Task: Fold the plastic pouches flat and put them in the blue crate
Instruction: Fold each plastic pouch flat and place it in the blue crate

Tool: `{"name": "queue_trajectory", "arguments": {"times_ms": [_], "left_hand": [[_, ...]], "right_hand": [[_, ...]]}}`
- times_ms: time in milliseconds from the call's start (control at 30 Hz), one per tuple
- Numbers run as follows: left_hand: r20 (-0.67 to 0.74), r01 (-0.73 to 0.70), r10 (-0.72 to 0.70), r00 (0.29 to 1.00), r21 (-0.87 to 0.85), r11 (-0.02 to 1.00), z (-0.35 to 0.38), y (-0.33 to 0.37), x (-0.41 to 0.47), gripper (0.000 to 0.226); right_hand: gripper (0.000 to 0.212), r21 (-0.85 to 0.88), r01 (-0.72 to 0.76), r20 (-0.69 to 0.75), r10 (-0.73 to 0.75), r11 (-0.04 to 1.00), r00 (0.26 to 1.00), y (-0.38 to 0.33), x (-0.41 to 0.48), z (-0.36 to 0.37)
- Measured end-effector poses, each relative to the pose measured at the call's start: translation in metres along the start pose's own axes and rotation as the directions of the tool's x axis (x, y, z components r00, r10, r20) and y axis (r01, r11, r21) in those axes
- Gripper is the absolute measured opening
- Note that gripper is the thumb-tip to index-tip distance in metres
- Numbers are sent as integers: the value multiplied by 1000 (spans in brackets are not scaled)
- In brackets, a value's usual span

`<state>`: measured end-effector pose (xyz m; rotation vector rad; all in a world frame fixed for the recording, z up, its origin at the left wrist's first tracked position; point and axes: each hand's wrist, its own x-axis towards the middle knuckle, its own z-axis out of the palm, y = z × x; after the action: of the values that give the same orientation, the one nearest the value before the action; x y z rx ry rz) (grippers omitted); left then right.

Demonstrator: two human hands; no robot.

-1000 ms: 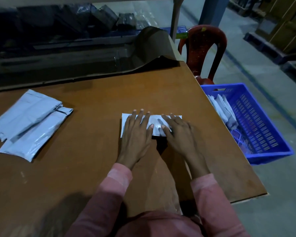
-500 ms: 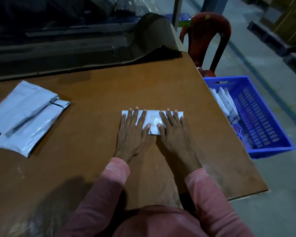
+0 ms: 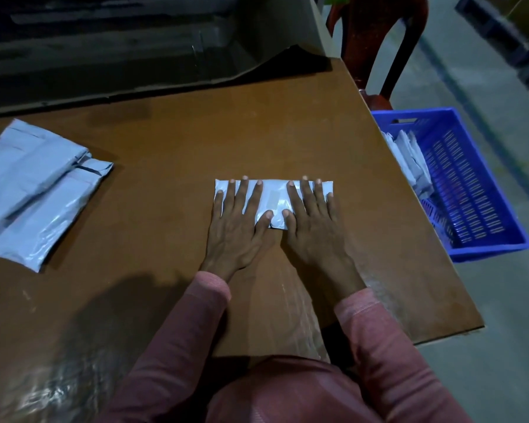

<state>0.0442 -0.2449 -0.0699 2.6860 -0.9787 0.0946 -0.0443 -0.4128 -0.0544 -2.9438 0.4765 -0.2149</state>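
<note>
Pouch, folded into a narrow white band, lies flat near the middle of the brown worktop, its long side running left to right. Both hands press down on it side by side. The left hand covers the left half and the right hand the right half, palms down. All the fingers are straight and slightly spread, their tips reaching the far edge of the band. They grasp nothing and only bear flat on the plastic. The two thumbs angle inward and nearly meet at the near edge, where a strip of the pouch shows between the hands. Pink sleeves cover both forearms down to the wrists. Well apart to the left, at the worktop's edge, sits a stack of larger grey pouches, overlapping one another and partly cut off by the frame. Off the right side of the worktop, lower down on the floor, stands the blue crate. It holds several folded pouches leaning together against its near-left wall. Beyond the crate, just beside the worktop's far right corner, stands a dark red chair.
</note>
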Motion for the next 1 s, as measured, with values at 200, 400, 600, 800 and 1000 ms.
{"name": "queue_trajectory", "arguments": {"times_ms": [200,400,600,800,1000], "left_hand": [[17,5,-4,1000,-19,1000,2,-2,1,67],[17,27,-27,999,21,999,2,0,2,68],[23,30,-30,999,6,1000,-1,2,3,68],[-25,47,-51,998,-125,991,-22,11,0,59],[-130,-22,-15,991,-280,960,-29,32,-10,49]], "right_hand": [[60,12,-6,37,6,1000,999,-1,1,0],[61,17,-27,55,26,999,998,-3,2,1],[60,40,-74,231,63,996,971,-6,6,-17],[48,110,-63,-53,70,992,996,-16,7,-28],[34,300,47,-268,37,953,963,-34,4,-33]]}}
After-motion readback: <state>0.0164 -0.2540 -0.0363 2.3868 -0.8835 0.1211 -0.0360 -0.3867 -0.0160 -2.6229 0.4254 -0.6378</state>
